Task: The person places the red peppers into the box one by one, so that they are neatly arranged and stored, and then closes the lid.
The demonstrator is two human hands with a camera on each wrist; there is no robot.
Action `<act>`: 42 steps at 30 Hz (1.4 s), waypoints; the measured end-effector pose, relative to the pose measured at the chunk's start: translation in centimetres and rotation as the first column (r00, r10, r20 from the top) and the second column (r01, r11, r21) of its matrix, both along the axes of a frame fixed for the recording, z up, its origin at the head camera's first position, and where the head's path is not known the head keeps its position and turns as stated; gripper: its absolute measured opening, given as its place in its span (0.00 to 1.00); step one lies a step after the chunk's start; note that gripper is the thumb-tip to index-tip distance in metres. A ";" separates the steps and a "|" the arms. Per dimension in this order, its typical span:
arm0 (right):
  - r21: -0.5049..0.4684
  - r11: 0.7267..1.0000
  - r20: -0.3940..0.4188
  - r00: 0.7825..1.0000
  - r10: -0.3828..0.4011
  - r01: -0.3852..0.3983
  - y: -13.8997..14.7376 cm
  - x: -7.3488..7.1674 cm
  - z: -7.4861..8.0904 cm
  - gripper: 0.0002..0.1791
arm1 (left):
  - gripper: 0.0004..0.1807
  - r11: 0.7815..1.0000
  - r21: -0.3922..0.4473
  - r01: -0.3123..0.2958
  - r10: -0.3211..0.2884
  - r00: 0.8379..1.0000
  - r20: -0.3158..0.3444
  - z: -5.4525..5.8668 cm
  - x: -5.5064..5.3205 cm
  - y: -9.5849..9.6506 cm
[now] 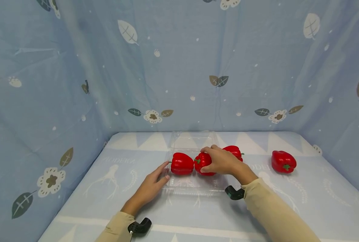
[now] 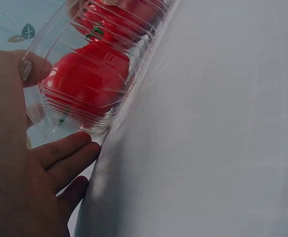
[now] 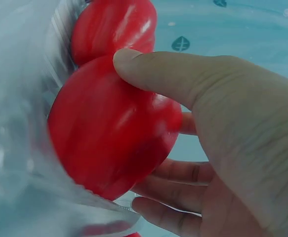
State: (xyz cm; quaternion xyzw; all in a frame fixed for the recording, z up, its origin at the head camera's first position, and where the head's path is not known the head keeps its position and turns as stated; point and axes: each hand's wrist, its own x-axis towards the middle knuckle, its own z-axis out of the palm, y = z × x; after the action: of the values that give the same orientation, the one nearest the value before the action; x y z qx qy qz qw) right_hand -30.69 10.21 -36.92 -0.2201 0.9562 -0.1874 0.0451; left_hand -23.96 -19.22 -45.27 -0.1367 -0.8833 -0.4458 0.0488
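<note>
A clear plastic container (image 1: 185, 183) with its lid (image 1: 193, 139) folded back lies on the table. Inside, at the left, is a red bell pepper (image 1: 182, 164), its green stem pointing left. My left hand (image 1: 150, 185) holds the container's left edge, with the thumb at the rim and other fingers extended against the outside in the left wrist view. In my right hand (image 1: 222, 160) is a second red bell pepper (image 3: 109, 128), gripped between thumb and fingers and touching the first one. A third red bell pepper (image 1: 234, 150) is partly hidden behind that hand.
Another red bell pepper (image 1: 283, 162) lies apart on the right of the table. A patterned cloth (image 1: 107, 198) covers the tabletop. Blue printed curtains (image 1: 182, 67) hang behind and on both sides. Each wrist carries a small black device (image 1: 234, 192).
</note>
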 end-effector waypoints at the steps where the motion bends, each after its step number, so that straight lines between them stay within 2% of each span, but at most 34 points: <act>1: 0.008 1.000 -0.006 1.000 0.003 -0.003 -0.1 0.0 0.0 0.44 | 0.32 1.000 -0.001 -0.002 0.002 1.000 0.003 0.0 0.1 0.0; 8: 0.064 0.998 -0.039 0.999 0.017 -0.015 -0.4 0.2 -0.2 0.44 | 0.32 1.000 0.007 -0.004 0.004 1.000 0.006 0.0 0.2 0.0; 15: 0.048 0.999 -0.019 1.000 0.014 -0.014 -0.1 0.3 -0.1 0.44 | 0.32 1.000 0.010 -0.003 0.003 1.000 0.000 0.1 0.1 0.1; 19: 0.022 1.000 0.002 1.000 0.017 -0.017 0.3 0.4 0.0 0.43 | 0.31 1.000 0.009 -0.004 0.004 1.000 0.001 0.1 0.1 0.1; 23: -0.078 0.997 0.003 1.000 0.029 -0.029 1.1 0.4 -0.1 0.40 | 0.31 1.000 0.008 -0.004 0.004 1.000 0.002 0.1 0.2 0.1; 25: -0.166 0.985 -0.014 0.999 0.045 -0.047 1.7 0.4 -0.2 0.37 | 0.32 1.000 0.009 -0.003 0.003 1.000 0.003 0.1 0.2 0.1; 28: -0.308 0.949 -0.054 0.997 0.050 -0.064 2.7 0.7 -0.3 0.33 | 0.32 1.000 0.012 -0.003 0.002 1.000 0.005 0.1 0.2 0.1; 32: -0.449 0.893 -0.087 0.996 -0.007 -0.033 4.3 1.3 -0.5 0.28 | 0.32 1.000 0.004 -0.003 0.003 1.000 0.005 0.0 0.1 0.1; 35: -0.487 0.873 -0.092 0.994 -0.065 0.012 5.5 1.4 -0.6 0.26 | 0.32 1.000 0.000 -0.011 0.011 1.000 0.007 0.1 0.1 0.1; 42: -0.491 0.864 -0.079 0.983 -0.166 0.106 8.2 0.7 -1.0 0.25 | 0.31 1.000 -0.005 -0.021 0.021 1.000 0.018 0.1 0.1 0.0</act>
State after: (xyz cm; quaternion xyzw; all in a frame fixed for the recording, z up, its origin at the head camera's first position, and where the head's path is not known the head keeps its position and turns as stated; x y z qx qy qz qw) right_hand -29.98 18.39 -37.91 -0.1671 0.8928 -0.4103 -0.0818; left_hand -23.88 -19.26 -45.20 -0.1237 -0.8862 -0.4441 0.0453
